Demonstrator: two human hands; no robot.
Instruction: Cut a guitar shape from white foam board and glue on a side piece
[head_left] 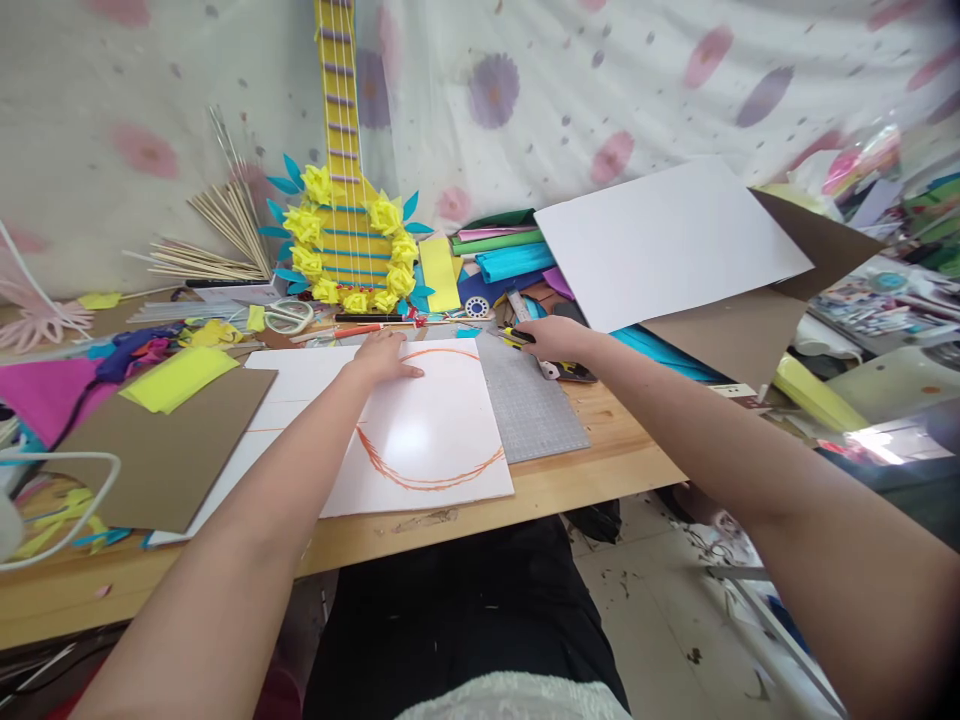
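Craft workshop: flower-trimmed guitar model (346, 240), colored paper (513, 262), wooden sticks (238, 225).

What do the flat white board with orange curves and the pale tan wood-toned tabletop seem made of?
White board: probably foam board or coated card, smooth, glossy; it shows bright glare. Pale tabletop: likely wood or wood-look laminate, satin; grain-like streaks show.

Yellow guitar (345, 222) edged with yellow flowers (386, 216), before floral curtain (555, 80); wooden sticks (234, 228) left of it.

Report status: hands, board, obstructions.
Left hand resting on white board with orange curves. Right hand at yellow-black tool, grip unclear. Left forearm hides part of board.
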